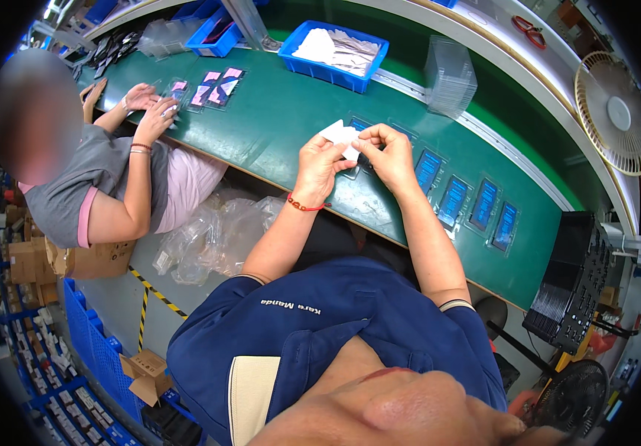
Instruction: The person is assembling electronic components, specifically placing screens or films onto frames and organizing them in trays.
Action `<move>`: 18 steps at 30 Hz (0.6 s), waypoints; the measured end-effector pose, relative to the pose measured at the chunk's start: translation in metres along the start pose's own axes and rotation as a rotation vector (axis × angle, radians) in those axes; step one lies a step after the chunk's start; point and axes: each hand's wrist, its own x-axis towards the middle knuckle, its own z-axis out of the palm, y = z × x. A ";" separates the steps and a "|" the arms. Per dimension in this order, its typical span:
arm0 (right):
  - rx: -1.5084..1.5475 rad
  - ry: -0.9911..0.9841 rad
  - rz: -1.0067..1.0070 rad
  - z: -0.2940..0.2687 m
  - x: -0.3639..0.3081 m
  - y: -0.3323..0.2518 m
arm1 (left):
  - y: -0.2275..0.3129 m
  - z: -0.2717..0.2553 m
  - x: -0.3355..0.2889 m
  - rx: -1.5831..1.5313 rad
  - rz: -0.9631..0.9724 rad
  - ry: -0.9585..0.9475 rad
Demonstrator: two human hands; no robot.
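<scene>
Between my two hands, above the green workbench, I hold a small folded white sheet (341, 134). My left hand (317, 165) pinches its lower left part, a red bracelet on the wrist. The fingers of my right hand (390, 157) close on the sheet's right edge. Beneath and behind my hands lie dark blue rectangular panels in clear trays, partly hidden. To the right of my right hand, several more stand in a row, among them a blue panel (428, 171) and another blue panel (453, 201).
A blue bin (333, 56) of white sheets and a stack of clear trays (450, 76) stand at the bench's back. At left, a co-worker (124, 171) handles clear trays near pink-marked pieces (216, 87). A black rack (569, 279) stands at the right end, below a fan (617, 113).
</scene>
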 end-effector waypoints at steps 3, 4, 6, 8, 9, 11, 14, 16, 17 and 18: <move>-0.121 0.099 -0.073 -0.019 -0.006 0.002 | -0.002 0.001 0.002 -0.064 -0.074 -0.001; -0.237 0.175 -0.138 -0.024 -0.010 -0.003 | -0.002 0.003 0.003 -0.020 -0.053 0.026; -0.454 0.275 -0.297 -0.033 -0.017 -0.005 | -0.003 0.005 0.004 0.025 -0.037 0.050; -0.939 0.255 -0.806 -0.042 -0.020 -0.002 | -0.006 0.008 0.005 0.078 -0.021 0.061; -1.000 0.187 -0.839 -0.040 -0.023 0.004 | -0.007 0.009 0.005 0.079 -0.026 0.056; -1.008 0.078 -0.773 -0.042 -0.028 0.010 | -0.011 0.012 0.005 0.079 -0.022 0.014; -0.836 0.110 -0.597 -0.047 -0.033 0.007 | -0.018 0.016 0.005 0.070 -0.034 -0.022; -0.717 0.199 -0.480 -0.051 -0.036 0.005 | -0.021 0.027 -0.001 0.075 -0.057 -0.058; -0.520 0.198 -0.320 -0.052 -0.037 0.005 | -0.024 0.032 -0.005 0.079 -0.074 -0.089; -0.322 0.198 -0.162 -0.055 -0.038 0.005 | -0.028 0.036 -0.007 0.079 -0.082 -0.098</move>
